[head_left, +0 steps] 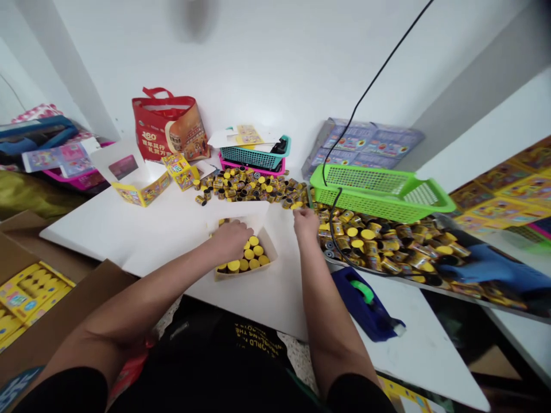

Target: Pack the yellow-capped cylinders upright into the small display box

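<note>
An open carton [246, 274] on the white table holds small canisters with yellow lids [243, 265], standing upright in rows. My left hand [232, 238] reaches over it, fingers curled down among the canisters; whatever they grip is hidden beneath the hand. To the right of the carton, my right hand [305, 222] is closed in a pinch, next to loose canisters [297, 205] at the edge of the pile. What sits between its fingertips, if anything, is too small to make out.
A tray of loose canisters [387, 246] lies at right, with a green basket [379, 195] on it and a black cable across. A blue tape dispenser [365, 307] stands nearer. Behind are a window box [142, 189], a red bag [170, 129] and a teal basket [253, 156].
</note>
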`<state>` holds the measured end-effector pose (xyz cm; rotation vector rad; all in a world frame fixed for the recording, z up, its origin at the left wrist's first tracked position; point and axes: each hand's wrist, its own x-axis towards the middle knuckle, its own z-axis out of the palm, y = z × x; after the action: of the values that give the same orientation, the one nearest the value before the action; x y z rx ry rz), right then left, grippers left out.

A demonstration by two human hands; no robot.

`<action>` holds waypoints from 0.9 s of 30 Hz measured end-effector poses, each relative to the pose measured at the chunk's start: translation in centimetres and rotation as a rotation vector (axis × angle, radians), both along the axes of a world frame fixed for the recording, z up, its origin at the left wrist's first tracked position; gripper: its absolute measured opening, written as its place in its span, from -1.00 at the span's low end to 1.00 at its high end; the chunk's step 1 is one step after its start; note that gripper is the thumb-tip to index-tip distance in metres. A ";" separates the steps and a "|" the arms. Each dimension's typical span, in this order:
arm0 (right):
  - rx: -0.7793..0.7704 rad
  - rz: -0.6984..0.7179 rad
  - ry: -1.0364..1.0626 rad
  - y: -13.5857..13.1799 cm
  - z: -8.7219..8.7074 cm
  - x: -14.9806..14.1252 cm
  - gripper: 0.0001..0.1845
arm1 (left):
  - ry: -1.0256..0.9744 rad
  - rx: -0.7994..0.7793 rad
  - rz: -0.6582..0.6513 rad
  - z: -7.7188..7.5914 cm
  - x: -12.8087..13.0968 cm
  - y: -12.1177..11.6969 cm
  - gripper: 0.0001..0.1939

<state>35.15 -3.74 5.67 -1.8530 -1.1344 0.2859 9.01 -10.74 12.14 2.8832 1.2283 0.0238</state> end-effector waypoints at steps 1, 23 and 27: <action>-0.028 -0.028 -0.050 0.9 -0.2 0.2 -0.77 | 0.043 0.002 -0.007 0.0 0.3 0.2 -0.69; -0.074 0.124 -0.045 3.6 -4.5 -3.4 -0.71 | -0.913 -0.062 0.236 -1.1 -4.2 -1.6 -0.81; -0.023 0.024 0.281 2.1 -3.1 -2.9 -0.62 | -0.491 0.042 0.057 -0.4 -2.7 -0.9 -0.85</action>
<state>32.23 -1.65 2.53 -1.7552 -0.9625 0.5565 6.33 -11.63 11.76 2.6299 1.2108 0.7161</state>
